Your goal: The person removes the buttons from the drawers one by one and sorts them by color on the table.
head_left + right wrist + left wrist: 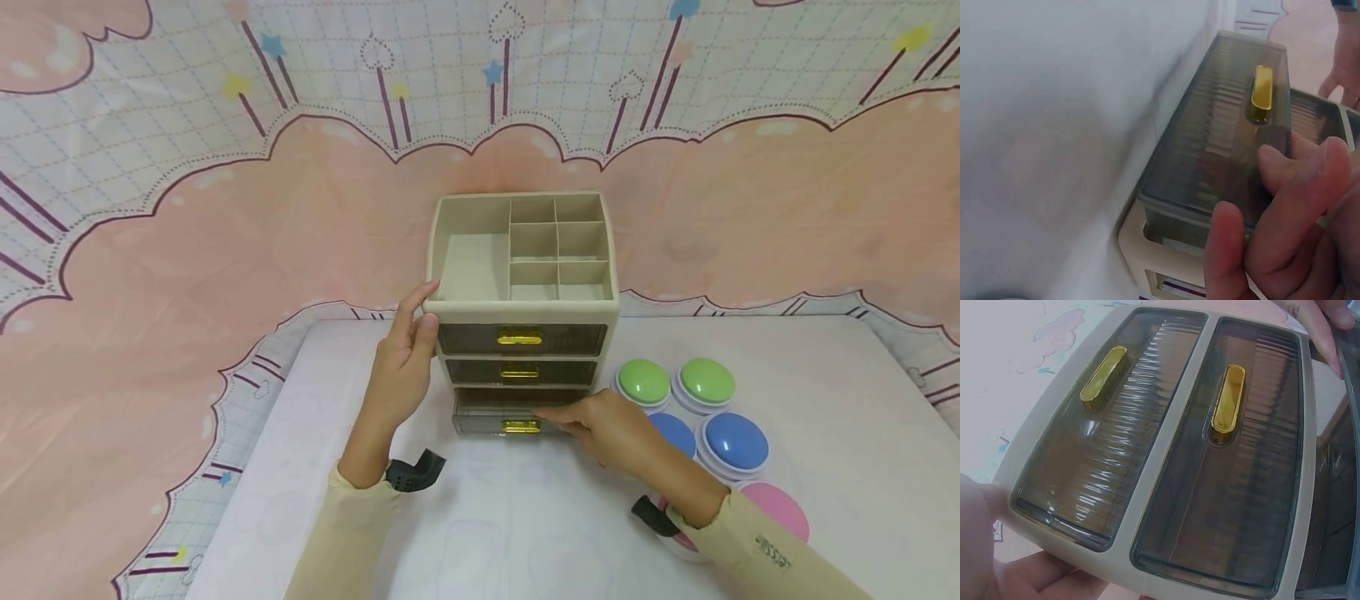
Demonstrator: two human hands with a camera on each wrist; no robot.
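A cream desktop organizer (522, 312) stands on the white table, with three smoky drawers that have gold handles. Its bottom drawer (480, 425) is partly pulled out and looks bare inside; the top drawer (465, 339) and middle drawer (472, 372) are closed. My left hand (401, 367) grips the organizer's left front corner, thumb toward the front, fingers along the side. At the bottom drawer's front panel is my right hand (611, 429), its index finger over the upper edge right of the gold handle (1263, 87). Other right fingers curl before the panel.
Right of the organizer stand several round push buttons on white bases: green (707, 381), blue (737, 442) and pink (776, 510). My right forearm passes over some of them. A patterned cloth (337, 217) hangs behind the table. The organizer's top has open compartments (532, 242).
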